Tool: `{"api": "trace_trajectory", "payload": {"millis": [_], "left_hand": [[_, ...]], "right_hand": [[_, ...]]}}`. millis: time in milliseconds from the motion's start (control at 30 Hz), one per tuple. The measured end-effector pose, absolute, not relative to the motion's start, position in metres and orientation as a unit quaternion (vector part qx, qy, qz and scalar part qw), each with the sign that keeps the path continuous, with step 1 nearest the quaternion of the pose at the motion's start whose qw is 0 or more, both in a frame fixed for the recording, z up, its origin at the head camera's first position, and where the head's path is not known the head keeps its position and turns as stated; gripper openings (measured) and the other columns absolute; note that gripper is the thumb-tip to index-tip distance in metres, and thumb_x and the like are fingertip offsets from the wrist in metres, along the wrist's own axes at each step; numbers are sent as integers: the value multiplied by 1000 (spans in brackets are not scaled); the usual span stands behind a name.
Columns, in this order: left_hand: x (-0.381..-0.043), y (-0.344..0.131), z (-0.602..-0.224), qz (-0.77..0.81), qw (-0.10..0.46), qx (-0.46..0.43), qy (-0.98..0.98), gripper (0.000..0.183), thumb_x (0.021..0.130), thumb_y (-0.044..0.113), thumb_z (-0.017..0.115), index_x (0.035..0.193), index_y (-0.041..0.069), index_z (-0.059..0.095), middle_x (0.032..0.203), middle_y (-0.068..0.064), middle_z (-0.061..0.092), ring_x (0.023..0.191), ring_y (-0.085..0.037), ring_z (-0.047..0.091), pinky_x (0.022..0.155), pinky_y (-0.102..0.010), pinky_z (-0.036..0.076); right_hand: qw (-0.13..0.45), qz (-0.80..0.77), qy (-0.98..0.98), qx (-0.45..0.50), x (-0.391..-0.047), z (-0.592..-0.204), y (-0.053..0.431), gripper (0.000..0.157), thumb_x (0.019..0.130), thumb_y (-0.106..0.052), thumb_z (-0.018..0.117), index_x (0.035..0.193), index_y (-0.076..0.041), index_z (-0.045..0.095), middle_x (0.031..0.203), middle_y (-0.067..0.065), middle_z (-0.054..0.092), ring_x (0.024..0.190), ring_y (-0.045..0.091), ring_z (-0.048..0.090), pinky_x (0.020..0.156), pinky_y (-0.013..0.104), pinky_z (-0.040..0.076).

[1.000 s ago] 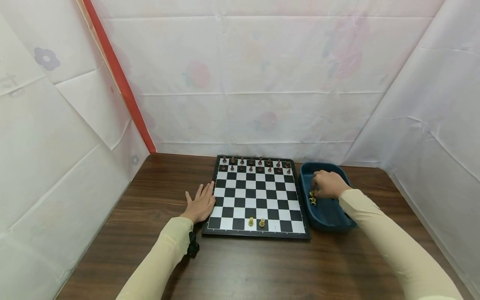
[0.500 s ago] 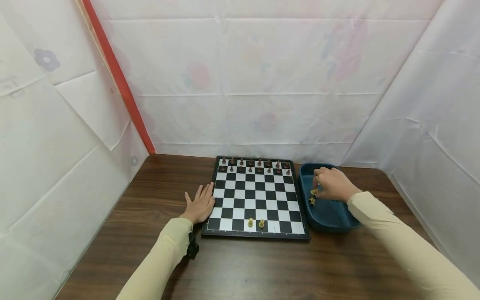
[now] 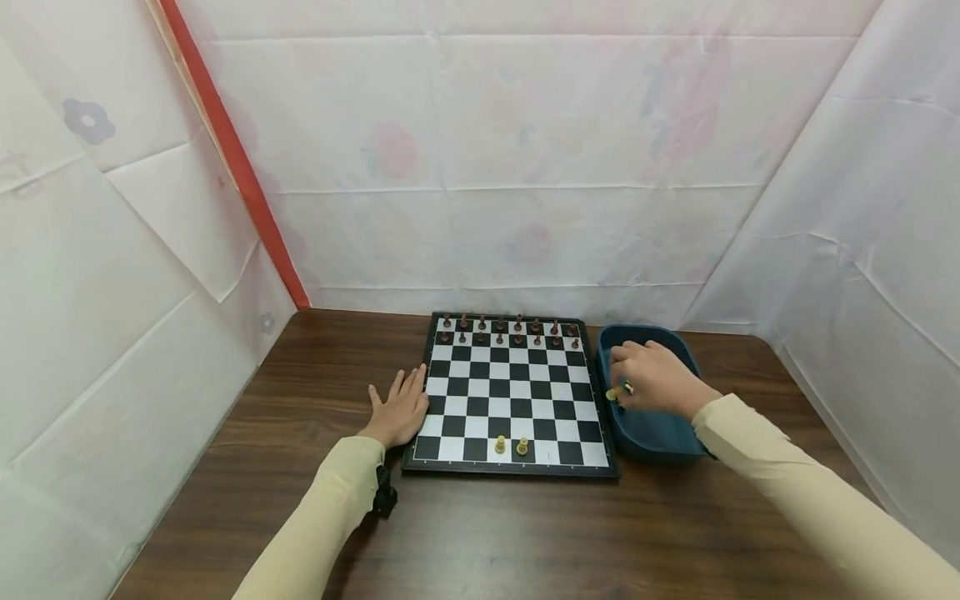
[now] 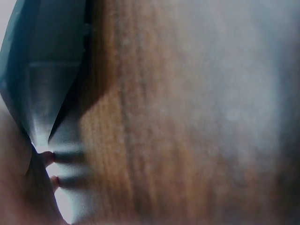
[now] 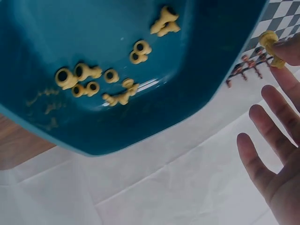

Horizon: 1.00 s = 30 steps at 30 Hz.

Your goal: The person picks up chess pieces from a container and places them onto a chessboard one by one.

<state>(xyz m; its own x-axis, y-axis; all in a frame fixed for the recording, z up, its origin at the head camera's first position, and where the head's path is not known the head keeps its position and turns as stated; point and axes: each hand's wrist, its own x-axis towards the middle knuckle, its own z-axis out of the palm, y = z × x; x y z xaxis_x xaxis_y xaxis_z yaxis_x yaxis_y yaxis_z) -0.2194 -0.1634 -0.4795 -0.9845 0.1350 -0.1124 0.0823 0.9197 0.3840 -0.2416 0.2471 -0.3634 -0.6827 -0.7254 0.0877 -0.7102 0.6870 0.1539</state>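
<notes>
By the rim of the blue tub (image 3: 662,455), the right hand (image 3: 658,380) pinches a yellow chess piece (image 5: 268,39) between thumb and forefinger, while the left hand (image 3: 397,413), fingers spread beside the chessboard (image 3: 498,387), probably steadies it, contact being too blurred to confirm.

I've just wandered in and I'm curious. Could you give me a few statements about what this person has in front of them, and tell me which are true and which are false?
1. The right hand pinches a yellow chess piece. True.
2. The left hand is holding a piece as well. False: it lies with its fingers spread at the left edge of the chessboard.
3. The blue tray sits to the left of the board. False: it sits to the right.
4. Dark pieces stand in two rows at the board's far end. True.
5. Two yellow pieces stand on the board's nearest row. True.
6. Only dark pieces lie in the tray. False: the tray pieces that show are yellow.
</notes>
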Motion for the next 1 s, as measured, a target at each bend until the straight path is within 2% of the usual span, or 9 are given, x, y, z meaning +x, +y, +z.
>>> {"api": "trace_trajectory", "payload": {"millis": [367, 700, 1000], "left_hand": [[-218, -164, -479, 196, 55, 62, 977, 57, 103, 29, 23, 154, 9, 8, 157, -15, 18, 144, -36, 6, 100, -70, -11], [-218, -163, -480, 193, 57, 60, 978, 57, 103, 29, 21, 155, 10, 7, 157, -14, 18, 144, -35, 6, 101, -70, -11], [-219, -164, -480, 192, 61, 60, 978, 57, 103, 30, 21, 155, 10, 5, 157, -14, 16, 144, -35, 4, 101, -69, -12]], "right_hand": [[50, -58, -908, 412, -225, -368, 229, 10, 68, -25, 81, 71, -21, 72, 91, -3, 59, 82, 15, 54, 67, 36, 46], [15, -69, -907, 416, -210, -375, 210, 13, 70, -31, 81, 74, -21, 73, 93, -4, 60, 83, 13, 52, 65, 31, 43], [0, -64, -900, 431, -202, -386, 196, 11, 68, -28, 80, 66, -24, 69, 90, -6, 59, 82, 12, 52, 62, 30, 39]]}}
